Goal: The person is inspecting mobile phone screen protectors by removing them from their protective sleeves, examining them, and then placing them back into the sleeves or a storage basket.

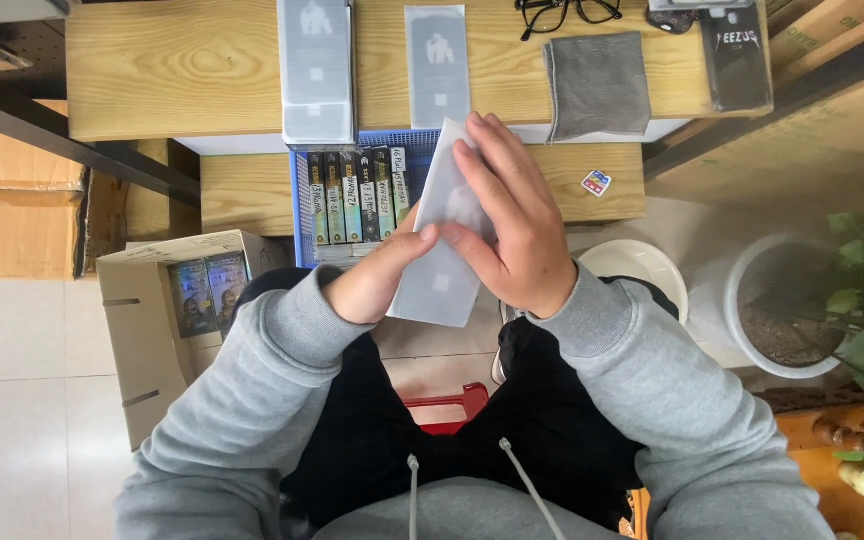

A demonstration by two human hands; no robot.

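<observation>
Both my hands hold a flat white sleeve-like packet (434, 268) above my lap. My left hand (377, 275) grips its lower left edge from beneath, thumb on top. My right hand (507, 220) lies over its right side, fingers spread across the face. Directly behind the packet, a blue basket (301, 200) holds several upright slim boxes (352, 195). On the wooden desk (172, 70) lie a stack of similar grey packets (316, 70) and a single one (437, 62).
A folded grey cloth (597, 85), black glasses (564, 12) and a black box (735, 58) sit on the desk. An open cardboard box (167, 310) stands at left, a white bin (642, 268) and a potted plant (802, 300) at right. A red stool (449, 405) shows under me.
</observation>
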